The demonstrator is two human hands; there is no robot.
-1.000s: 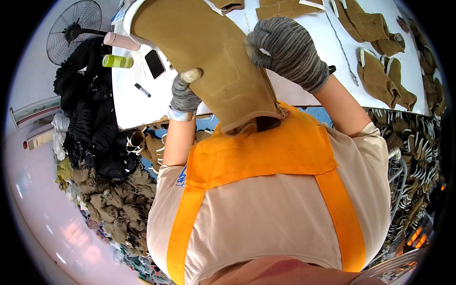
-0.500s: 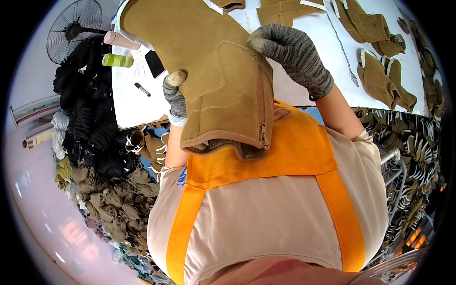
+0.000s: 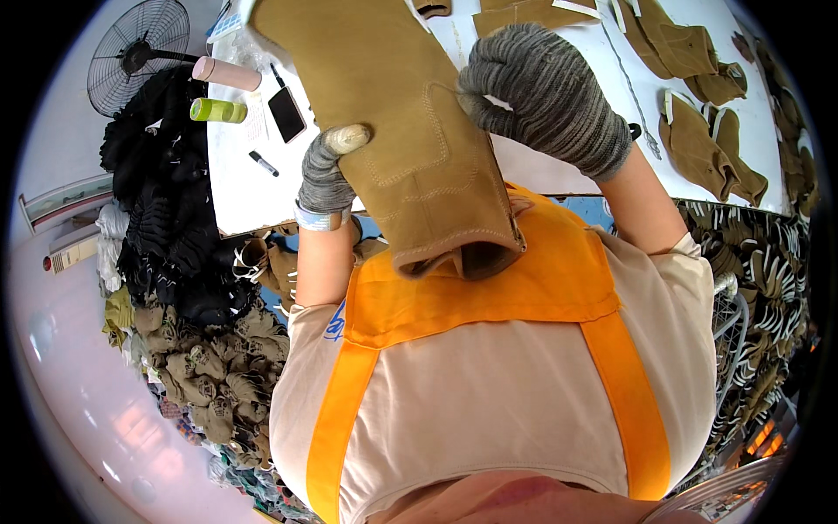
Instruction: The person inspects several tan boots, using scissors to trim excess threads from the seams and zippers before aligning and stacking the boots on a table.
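Observation:
A brown suede-like boot upper (image 3: 393, 166) with pale stitching hangs in front of my chest, its open end toward me. My left hand (image 3: 330, 170), in a grey knitted glove, grips its left edge with the thumb on the front face; the other fingers are hidden behind. My right hand (image 3: 541, 96), gloved alike, is pinched at the upper right edge of the boot upper. A thin thread (image 3: 446, 86) appears to run from the stitching to its fingertips. The zipper side is turned mostly out of sight on the right.
On the white table (image 3: 249, 188) lie a phone (image 3: 286, 114), a marker (image 3: 263, 163), a green bottle (image 3: 217, 110) and a pink bottle (image 3: 227, 73). More brown uppers (image 3: 698, 144) rest at the right. Piles of black pieces (image 3: 166, 218) and a fan (image 3: 137, 57) stand left.
The boot upper has shifted right and turned, taking its zipper largely out of view. My left hand has moved right with it. My right hand has come closer to the camera, its fingers pinched.

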